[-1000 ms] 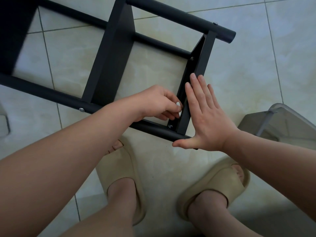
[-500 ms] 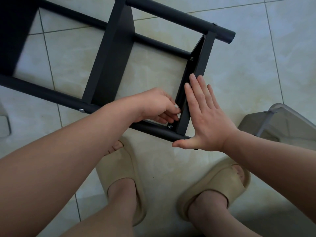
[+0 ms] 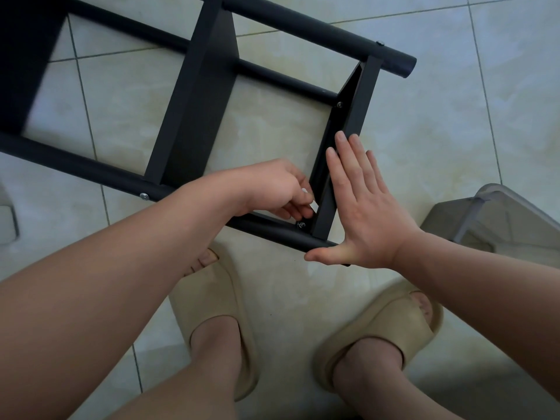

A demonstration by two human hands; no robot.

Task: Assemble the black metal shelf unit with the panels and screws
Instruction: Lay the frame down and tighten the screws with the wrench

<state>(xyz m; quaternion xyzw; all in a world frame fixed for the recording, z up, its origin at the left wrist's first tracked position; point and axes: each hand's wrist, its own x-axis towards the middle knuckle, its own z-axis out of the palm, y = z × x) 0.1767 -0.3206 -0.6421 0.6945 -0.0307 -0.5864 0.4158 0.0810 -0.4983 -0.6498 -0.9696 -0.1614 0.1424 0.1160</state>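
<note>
The black metal shelf unit (image 3: 194, 104) lies on its side on the tiled floor (image 3: 454, 131). The step in hand appears to be fastening its end panel (image 3: 356, 107) to the lower tube (image 3: 91, 171) at the near corner. The left hand (image 3: 272, 190) has its fingers curled together at the panel's inner face, just above the screw (image 3: 301, 224); whether they pinch a tool or fastener cannot be told. The right hand (image 3: 368, 213) braces the panel's outer face with fingers straight and close together, and the next move probably calls for a firm brace while the screw is driven home.
</note>
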